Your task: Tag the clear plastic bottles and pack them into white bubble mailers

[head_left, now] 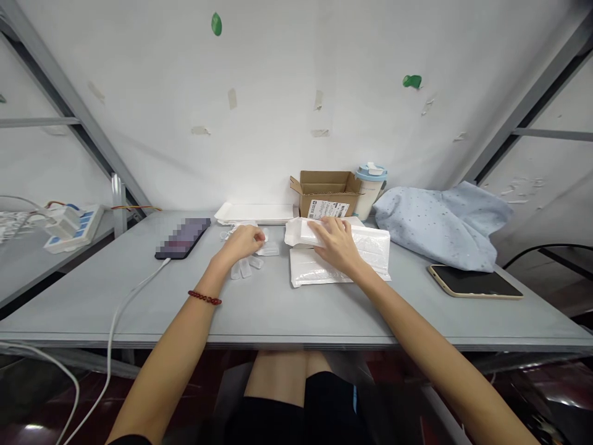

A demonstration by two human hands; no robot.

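My left hand [241, 242], with a red bead bracelet on the wrist, is curled over several small clear plastic pieces [245, 267] on the grey table [259, 309]; its fingers are closed on one small piece I cannot name. My right hand [336, 244] lies on a stack of white plastic bags [370, 250], fingers pressed on a small white packet [303, 232] at the stack's far left corner.
A dark phone [183, 238] on a white cable [120, 309] lies left. A white tray [254, 213], an open cardboard box [327, 191] and a lidded cup [369, 188] stand at the wall. Blue cloth [440, 225] and another phone [475, 281] lie right. A power strip [74, 227] sits far left.
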